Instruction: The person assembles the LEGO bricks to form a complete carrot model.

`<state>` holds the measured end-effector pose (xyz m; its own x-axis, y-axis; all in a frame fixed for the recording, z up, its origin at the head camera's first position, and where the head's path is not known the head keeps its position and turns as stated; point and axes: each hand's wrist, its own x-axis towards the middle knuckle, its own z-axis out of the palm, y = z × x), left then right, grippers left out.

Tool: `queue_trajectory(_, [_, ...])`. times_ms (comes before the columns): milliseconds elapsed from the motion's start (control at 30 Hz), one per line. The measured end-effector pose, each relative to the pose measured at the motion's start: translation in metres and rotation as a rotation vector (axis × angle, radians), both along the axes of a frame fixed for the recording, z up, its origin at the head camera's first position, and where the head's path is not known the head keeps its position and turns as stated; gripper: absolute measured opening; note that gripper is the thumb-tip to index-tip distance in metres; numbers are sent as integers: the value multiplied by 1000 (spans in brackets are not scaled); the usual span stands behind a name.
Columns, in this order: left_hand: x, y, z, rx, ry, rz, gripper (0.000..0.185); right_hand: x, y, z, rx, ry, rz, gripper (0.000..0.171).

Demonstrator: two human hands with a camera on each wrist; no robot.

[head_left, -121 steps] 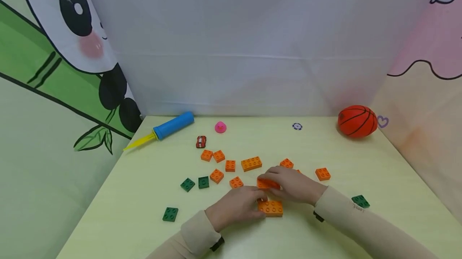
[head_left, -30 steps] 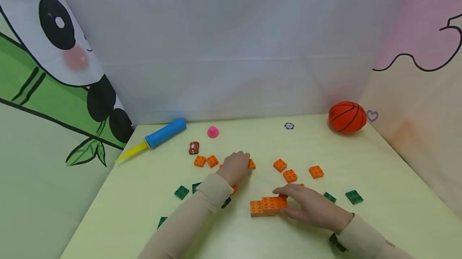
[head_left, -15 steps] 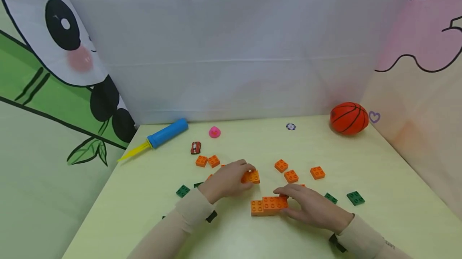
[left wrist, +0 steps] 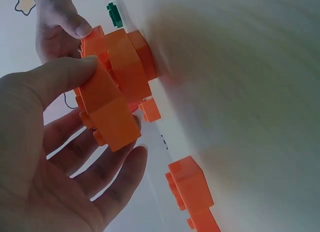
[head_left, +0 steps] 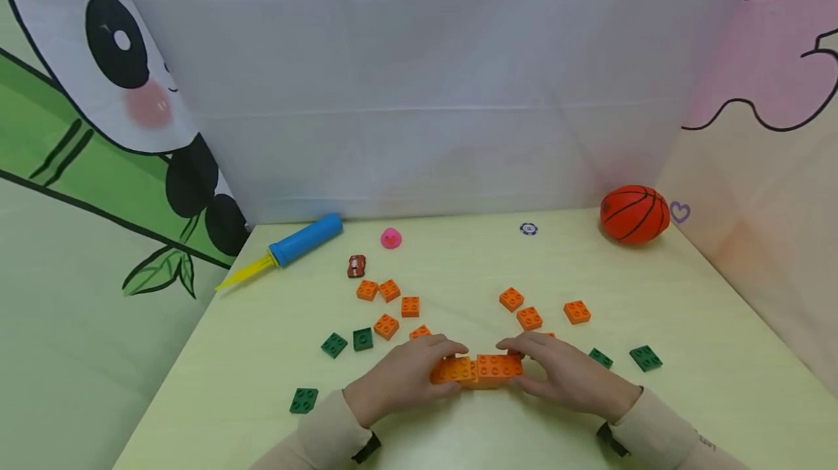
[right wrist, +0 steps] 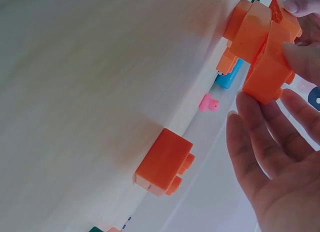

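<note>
My left hand (head_left: 402, 377) pinches an orange toy building brick (head_left: 453, 369) between thumb and fingers. That brick (left wrist: 107, 109) is tilted close over the left end of a lower orange brick (left wrist: 127, 62) in the left wrist view. On the lower brick's right part sits another orange brick (head_left: 500, 365), studs up. My right hand (head_left: 568, 377) holds this upper brick (right wrist: 270, 67) at its right end, thumb in front and fingers behind. Both hands face each other across the small stack, which hides most of the lower brick in the head view.
Loose orange bricks (head_left: 386, 326) lie behind and left, others (head_left: 529, 318) behind right. Green bricks (head_left: 304, 400) lie on both sides of the table. Farther back are a blue pump (head_left: 306, 240), red toy car (head_left: 356, 265), pink duck (head_left: 390, 238), patterned disc (head_left: 529, 228) and red basketball (head_left: 635, 214).
The right hand's brick has gone onto the lower brick. My left hand reached back, took another orange brick and brought it toward me to the stack. The right hand stayed still over the last second.
</note>
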<state>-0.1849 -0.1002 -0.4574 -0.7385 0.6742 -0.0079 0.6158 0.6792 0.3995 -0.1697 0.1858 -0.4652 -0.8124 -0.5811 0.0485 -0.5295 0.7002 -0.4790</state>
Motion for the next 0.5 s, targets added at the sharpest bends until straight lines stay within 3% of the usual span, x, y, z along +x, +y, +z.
queue_trajectory(500, [-5,10,-3,11,33,30,46,-1,0,2,-2,12,7,48])
